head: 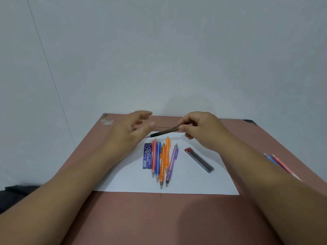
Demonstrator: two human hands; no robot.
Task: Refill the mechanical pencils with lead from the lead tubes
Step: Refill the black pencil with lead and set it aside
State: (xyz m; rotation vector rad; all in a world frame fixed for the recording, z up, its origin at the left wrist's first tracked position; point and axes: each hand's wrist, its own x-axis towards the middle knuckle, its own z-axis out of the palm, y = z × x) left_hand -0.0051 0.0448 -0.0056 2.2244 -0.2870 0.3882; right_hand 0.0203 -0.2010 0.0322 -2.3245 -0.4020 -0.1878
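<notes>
My right hand pinches a dark mechanical pencil near its top end, holding it above the white paper with the tip pointing left. My left hand hovers just left of the tip, fingers loosely spread and holding nothing. On the paper lie several pencils side by side: a red one, a blue one, two orange ones and a purple one. A blue lead tube lies left of them. A clear lead tube with a red cap lies to their right.
The paper rests on a reddish-brown table set against a pale wall. A blue and a red pencil lie at the table's right edge, partly hidden by my right forearm. A patch of clear tape marks the far left corner.
</notes>
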